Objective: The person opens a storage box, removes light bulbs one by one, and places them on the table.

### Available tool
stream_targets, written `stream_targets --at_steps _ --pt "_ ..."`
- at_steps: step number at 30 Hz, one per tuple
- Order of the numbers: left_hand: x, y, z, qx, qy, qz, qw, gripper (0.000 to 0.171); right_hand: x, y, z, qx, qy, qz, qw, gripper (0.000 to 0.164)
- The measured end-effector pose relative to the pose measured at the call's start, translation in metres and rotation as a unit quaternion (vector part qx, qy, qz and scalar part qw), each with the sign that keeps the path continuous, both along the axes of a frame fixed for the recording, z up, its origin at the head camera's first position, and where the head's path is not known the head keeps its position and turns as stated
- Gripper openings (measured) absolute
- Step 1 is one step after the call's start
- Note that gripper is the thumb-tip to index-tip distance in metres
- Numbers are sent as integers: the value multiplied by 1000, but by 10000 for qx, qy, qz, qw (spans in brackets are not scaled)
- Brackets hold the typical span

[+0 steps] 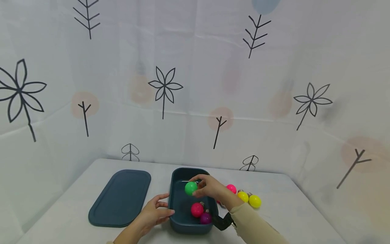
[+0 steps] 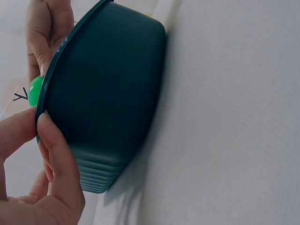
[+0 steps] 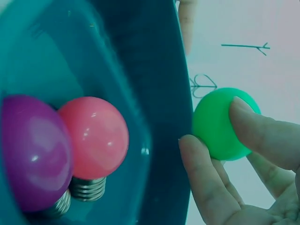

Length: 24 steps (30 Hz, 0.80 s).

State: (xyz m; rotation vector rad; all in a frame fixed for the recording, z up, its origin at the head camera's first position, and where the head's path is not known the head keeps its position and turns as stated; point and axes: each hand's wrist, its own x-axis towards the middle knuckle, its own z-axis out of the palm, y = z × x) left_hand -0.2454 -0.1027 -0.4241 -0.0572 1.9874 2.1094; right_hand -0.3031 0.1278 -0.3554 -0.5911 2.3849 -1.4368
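My right hand [image 1: 211,188] holds a green light bulb [image 1: 191,188] by its round glass, over the inside of a dark blue-green plastic box [image 1: 189,229]. The bulb's base is hidden by my fingers. In the right wrist view, thumb and fingertips pinch the green globe. Thumb and finger of my left hand [image 1: 153,214] grip the box's left rim, as the left wrist view [image 2: 42,187] of that hand shows. Inside the box, a pinkish-red bulb [image 1: 197,210] and a purple bulb [image 1: 206,218] lie side by side at the near end, their metal screw bases showing [image 3: 88,188].
A flat dark blue-green lid [image 1: 120,200] lies left of the box. To the right are yellow bulbs [image 1: 255,201] and a pink bulb [image 1: 231,188], some partly behind my right arm. A black strap [image 1: 222,222] circles the right wrist. A patterned white cloth [image 1: 195,84] hangs behind the table.
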Motion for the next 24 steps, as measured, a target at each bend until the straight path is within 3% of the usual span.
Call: stream_targets --at_steps 15,24 --pt "0 0 0 -34 -8 27 10000 74 12 30 0 167 477 -734 9960 46" --pt "0 0 0 -18 -25 39 10000 74 20 50 4 351 458 -1203 9911 48"
